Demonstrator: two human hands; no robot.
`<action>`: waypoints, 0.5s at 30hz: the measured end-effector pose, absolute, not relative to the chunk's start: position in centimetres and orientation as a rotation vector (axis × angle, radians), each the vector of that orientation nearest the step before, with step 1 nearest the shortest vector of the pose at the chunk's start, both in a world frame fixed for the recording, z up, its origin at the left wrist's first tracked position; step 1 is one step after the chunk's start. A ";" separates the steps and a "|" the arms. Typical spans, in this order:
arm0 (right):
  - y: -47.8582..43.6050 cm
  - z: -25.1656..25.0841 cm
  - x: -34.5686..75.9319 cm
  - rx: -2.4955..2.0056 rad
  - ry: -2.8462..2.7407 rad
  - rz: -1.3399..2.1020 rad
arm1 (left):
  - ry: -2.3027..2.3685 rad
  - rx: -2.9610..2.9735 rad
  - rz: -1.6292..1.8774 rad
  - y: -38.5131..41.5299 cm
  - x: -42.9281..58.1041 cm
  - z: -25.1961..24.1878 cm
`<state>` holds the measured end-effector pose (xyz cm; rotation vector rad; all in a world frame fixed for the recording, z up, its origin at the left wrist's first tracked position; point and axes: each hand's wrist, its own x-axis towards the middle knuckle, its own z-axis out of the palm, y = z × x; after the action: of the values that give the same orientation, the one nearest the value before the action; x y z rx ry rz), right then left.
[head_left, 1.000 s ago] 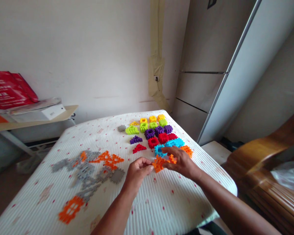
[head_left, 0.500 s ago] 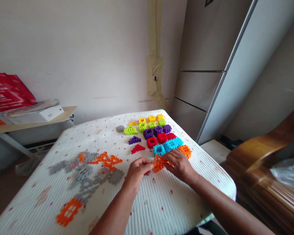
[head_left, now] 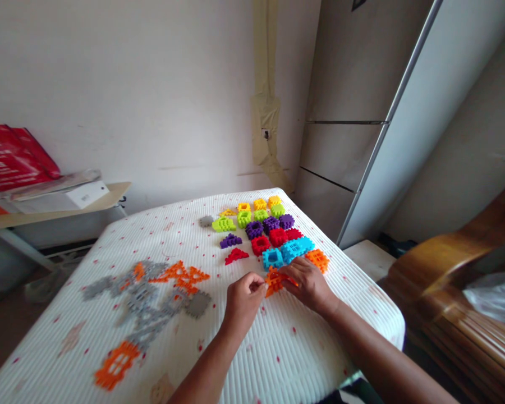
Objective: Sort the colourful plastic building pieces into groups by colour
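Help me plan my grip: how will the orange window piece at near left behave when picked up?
The orange window piece is probably stiff, given crisp toothed edges. It's likely light, with cut-out panes. Lying flat on the tablecloth, it seems unlikely to roll.

Orange piece (head_left: pixel 273 282) partly behind right hand (head_left: pixel 310 284)

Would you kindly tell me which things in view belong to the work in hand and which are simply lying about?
Likely part of the work:
orange pieces at the left hand and right hand
blue blocks, red blocks, purple blocks, green blocks, yellow blocks
grey pieces

Apparently just lying about:
red package
white box
clear plastic at right
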<state>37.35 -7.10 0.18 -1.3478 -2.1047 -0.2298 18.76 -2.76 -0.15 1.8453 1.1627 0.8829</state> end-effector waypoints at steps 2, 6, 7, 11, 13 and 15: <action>-7.1 0.2 37.4 -1.363 -2.116 -0.252 | 1.179 1.880 0.868 -2.9 18.9 -0.2; -7.1 0.0 37.3 -1.406 -2.132 -0.276 | 1.201 1.916 0.849 -2.9 19.1 -0.4; -7.1 -0.1 37.3 -1.414 -2.136 -0.283 | 1.204 1.919 0.849 -2.9 19.1 -0.5; -7.1 -0.2 37.3 -1.424 -2.162 -0.278 | 1.197 1.905 0.857 -2.8 19.1 -0.6; -7.1 -0.2 37.2 -1.428 -2.172 -0.267 | 1.193 1.902 0.867 -2.8 19.1 -0.7; -7.2 -0.2 37.2 -1.431 -2.174 -0.268 | 1.189 1.904 0.874 -2.9 19.1 -0.7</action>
<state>37.23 -7.15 -0.16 -1.4314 -2.1742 -0.2677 19.07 -2.86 -0.71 1.9038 1.1888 0.8741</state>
